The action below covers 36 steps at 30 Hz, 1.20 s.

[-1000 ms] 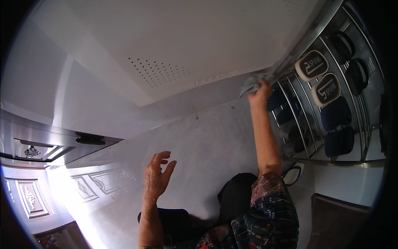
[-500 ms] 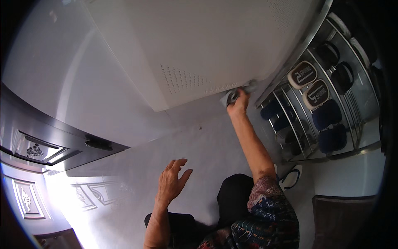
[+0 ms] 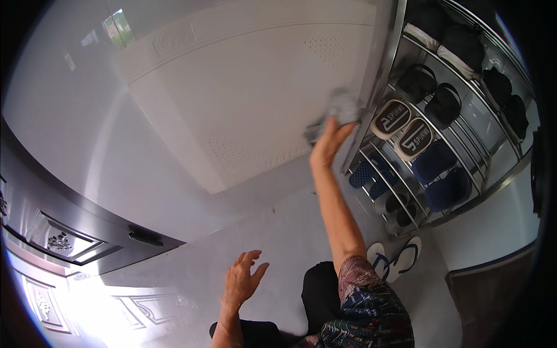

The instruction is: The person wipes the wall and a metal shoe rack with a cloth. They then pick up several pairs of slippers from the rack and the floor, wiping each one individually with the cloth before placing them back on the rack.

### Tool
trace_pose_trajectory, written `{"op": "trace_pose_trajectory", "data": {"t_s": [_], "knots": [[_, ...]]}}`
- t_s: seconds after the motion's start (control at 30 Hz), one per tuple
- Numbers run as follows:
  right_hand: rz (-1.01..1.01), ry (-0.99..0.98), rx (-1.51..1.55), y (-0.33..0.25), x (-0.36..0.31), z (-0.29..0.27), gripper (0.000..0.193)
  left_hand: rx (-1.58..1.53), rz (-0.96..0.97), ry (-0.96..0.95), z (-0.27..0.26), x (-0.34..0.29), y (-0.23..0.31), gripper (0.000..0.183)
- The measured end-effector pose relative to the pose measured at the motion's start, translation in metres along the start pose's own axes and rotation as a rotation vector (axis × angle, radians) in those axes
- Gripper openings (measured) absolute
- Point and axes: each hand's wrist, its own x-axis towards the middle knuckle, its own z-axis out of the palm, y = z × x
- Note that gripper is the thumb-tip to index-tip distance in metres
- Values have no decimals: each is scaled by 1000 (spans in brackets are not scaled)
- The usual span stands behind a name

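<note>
My right hand (image 3: pixel 332 142) is closed on a grey cloth (image 3: pixel 343 107), which is blurred by motion and lies against a pale panel (image 3: pixel 249 93). The panel has patches of small holes and stands upright before me. The cloth is near the panel's right edge, beside the shoe rack. In the air over the floor, my left hand (image 3: pixel 242 278) holds nothing, its fingers apart and slightly bent.
At the right stands a metal shoe rack (image 3: pixel 400 29) with several pairs of slippers and sandals. White flip-flops (image 3: pixel 404 260) lie on the floor (image 3: pixel 255 232) below it. A dark door (image 3: pixel 104 226) with a handle is at the left, and a brown mat (image 3: pixel 493 301) at the lower right.
My right hand has moved the cloth up from the panel's lower edge onto its face. The view has shifted, showing more of the rack. My left hand keeps much the same pose.
</note>
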Motion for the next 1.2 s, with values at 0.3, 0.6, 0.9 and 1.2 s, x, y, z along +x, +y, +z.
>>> {"op": "trace_pose_trajectory", "data": {"t_s": [0.3, 0.6, 0.9, 1.2], "knots": [[-1052, -487, -442, -55, -72, 91, 48, 75, -41, -74, 15, 7, 8, 33], [-901, -204, -539, -74, 83, 64, 80, 196, -64, -140, 39, 8, -16, 37], [-846, 39, -478, -100, 114, 86, 56, 222, 26, -148, 59, 9, -13, 35], [-1141, -379, -339, -153, -29, 179, 65, 217, 38, -101, 36, -6, -8, 37]]}}
